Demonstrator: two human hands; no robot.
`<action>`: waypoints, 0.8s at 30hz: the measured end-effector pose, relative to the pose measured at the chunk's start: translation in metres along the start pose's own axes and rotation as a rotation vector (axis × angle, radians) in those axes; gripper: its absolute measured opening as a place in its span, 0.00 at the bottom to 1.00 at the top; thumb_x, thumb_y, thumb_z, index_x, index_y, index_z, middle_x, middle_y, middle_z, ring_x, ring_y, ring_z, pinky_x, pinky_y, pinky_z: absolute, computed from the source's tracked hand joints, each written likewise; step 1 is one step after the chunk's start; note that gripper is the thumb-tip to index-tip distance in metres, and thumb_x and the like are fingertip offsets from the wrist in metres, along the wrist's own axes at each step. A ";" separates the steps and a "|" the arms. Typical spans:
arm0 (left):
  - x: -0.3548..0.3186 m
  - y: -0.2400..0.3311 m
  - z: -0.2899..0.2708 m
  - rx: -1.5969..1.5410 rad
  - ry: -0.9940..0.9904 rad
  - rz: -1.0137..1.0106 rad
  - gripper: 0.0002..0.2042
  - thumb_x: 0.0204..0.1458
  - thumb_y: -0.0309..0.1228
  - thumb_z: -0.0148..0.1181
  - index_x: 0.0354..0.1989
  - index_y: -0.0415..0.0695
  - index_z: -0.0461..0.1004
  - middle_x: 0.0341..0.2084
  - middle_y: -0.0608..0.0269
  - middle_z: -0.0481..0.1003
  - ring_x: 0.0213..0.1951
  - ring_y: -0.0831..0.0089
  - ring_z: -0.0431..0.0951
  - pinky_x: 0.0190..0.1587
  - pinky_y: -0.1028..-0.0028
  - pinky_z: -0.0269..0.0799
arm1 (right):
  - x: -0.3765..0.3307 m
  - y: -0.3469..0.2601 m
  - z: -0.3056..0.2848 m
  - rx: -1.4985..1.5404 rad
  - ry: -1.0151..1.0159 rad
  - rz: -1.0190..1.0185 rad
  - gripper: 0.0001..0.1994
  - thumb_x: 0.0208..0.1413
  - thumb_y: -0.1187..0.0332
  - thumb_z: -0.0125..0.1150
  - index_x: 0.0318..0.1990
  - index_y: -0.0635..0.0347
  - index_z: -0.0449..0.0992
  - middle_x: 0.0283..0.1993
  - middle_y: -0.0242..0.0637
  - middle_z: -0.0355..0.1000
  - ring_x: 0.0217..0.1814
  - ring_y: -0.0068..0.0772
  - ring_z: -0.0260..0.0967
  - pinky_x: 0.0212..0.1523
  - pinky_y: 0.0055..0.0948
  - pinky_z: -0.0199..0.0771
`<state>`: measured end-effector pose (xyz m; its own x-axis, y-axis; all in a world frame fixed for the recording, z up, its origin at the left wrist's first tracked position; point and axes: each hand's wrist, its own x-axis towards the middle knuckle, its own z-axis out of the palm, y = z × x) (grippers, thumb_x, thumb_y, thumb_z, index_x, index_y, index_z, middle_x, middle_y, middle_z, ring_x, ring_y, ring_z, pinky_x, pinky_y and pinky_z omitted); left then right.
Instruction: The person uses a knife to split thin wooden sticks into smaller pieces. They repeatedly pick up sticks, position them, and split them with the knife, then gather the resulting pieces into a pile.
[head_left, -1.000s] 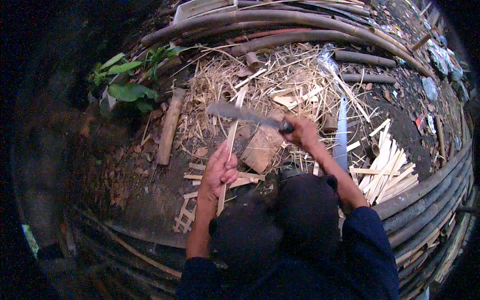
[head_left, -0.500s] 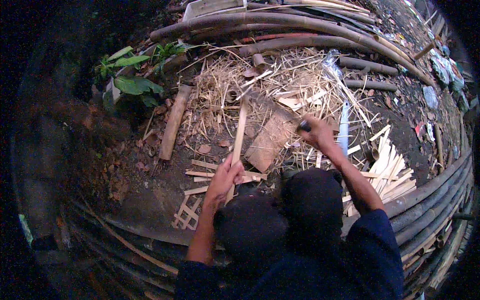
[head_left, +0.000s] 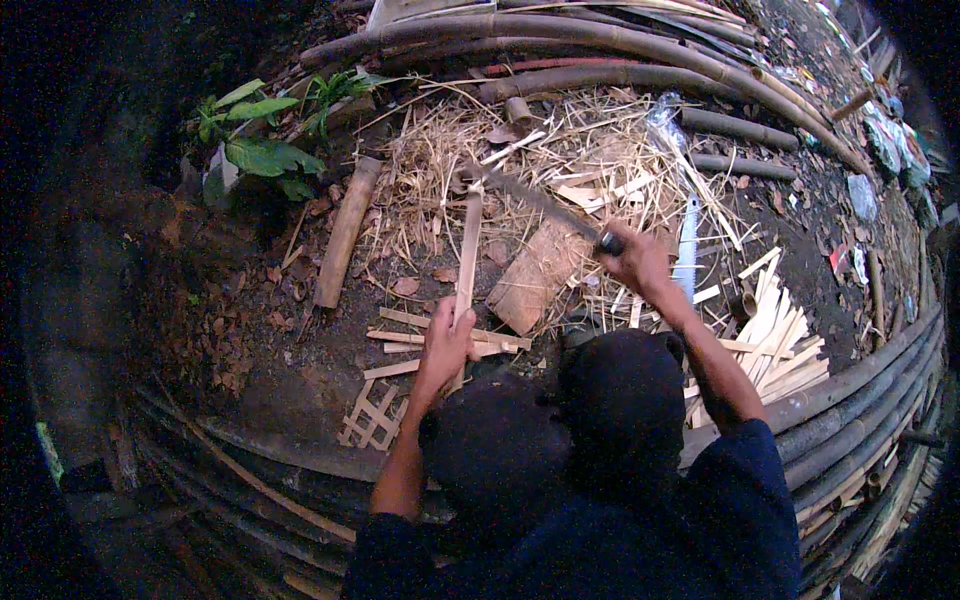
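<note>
My left hand [head_left: 448, 340] is closed around the near part of a pale bamboo strip [head_left: 469, 240], which points away from me. In my right hand [head_left: 638, 265] is the dark handle of a long knife [head_left: 550, 208]. Its slightly blurred blade slants to the far left, and its end is at the strip's far tip; whether it cuts into it I cannot tell. Between the hands lies a flat brown wooden board [head_left: 537, 275]. Close to my left hand are several short strips [head_left: 400, 340] and a small woven lattice of strips [head_left: 372, 417].
Straw-like shavings [head_left: 430, 200] cover the ground ahead. A saw-like blade [head_left: 688, 240] and a pile of split strips [head_left: 785, 345] lie at the right. Bamboo poles [head_left: 560, 35] run across the back, with more poles [head_left: 850, 410] nearby. A bamboo piece [head_left: 347, 235] lies left, near leafy plants [head_left: 265, 155].
The strip's far end has shifted a little left, and the strip stands straighter in my left hand. The knife blade, hardly visible before, now shows stretched toward the strip's tip.
</note>
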<state>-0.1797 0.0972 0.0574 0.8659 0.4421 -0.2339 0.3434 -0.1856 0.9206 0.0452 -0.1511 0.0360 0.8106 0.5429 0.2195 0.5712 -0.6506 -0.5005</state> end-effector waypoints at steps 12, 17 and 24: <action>-0.017 0.021 0.008 -0.328 -0.179 -0.290 0.10 0.61 0.35 0.48 0.35 0.40 0.65 0.14 0.70 0.60 0.12 0.82 0.58 0.12 0.78 0.54 | 0.020 -0.006 0.019 -0.178 -0.155 -0.020 0.15 0.40 0.58 0.66 0.37 0.47 0.71 0.26 0.42 0.73 0.30 0.48 0.73 0.28 0.42 0.72; -0.001 0.003 0.020 -0.258 -0.115 -0.288 0.09 0.59 0.34 0.48 0.32 0.41 0.66 0.13 0.71 0.61 0.13 0.82 0.60 0.14 0.78 0.55 | -0.029 -0.056 0.023 -0.052 -0.308 -0.197 0.15 0.38 0.59 0.67 0.34 0.47 0.69 0.20 0.40 0.71 0.24 0.48 0.71 0.26 0.43 0.70; -0.014 0.018 0.018 -0.114 -0.188 -0.349 0.08 0.59 0.34 0.48 0.36 0.41 0.67 0.16 0.71 0.63 0.16 0.84 0.61 0.16 0.80 0.55 | 0.010 0.008 0.033 -0.163 -0.135 -0.036 0.12 0.43 0.58 0.62 0.36 0.47 0.73 0.23 0.40 0.74 0.28 0.46 0.74 0.28 0.45 0.73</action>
<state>-0.1793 0.0713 0.0716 0.7597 0.2915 -0.5812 0.5947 0.0499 0.8024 0.0534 -0.1333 0.0070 0.7712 0.6261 0.1150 0.6214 -0.7011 -0.3498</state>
